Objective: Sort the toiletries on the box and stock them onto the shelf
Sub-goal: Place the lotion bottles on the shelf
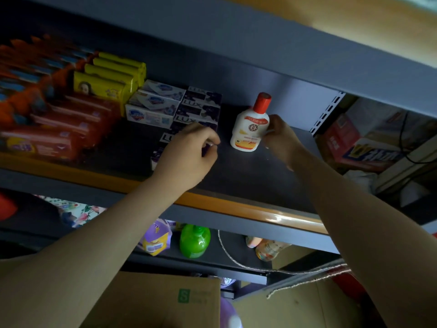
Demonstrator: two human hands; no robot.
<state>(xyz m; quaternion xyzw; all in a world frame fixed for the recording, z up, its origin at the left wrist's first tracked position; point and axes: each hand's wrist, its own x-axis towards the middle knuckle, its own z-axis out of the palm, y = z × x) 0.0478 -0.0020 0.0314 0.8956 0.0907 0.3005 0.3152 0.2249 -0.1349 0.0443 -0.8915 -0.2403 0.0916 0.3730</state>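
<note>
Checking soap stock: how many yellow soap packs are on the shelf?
4, in a row running front to back: front, second, third, rear. More may be hidden behind.

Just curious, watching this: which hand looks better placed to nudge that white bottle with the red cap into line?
The right hand. Its fingers already touch the white bottle, which stands upright on the shelf. The left hand is busy over the purple soap boxes.
</note>
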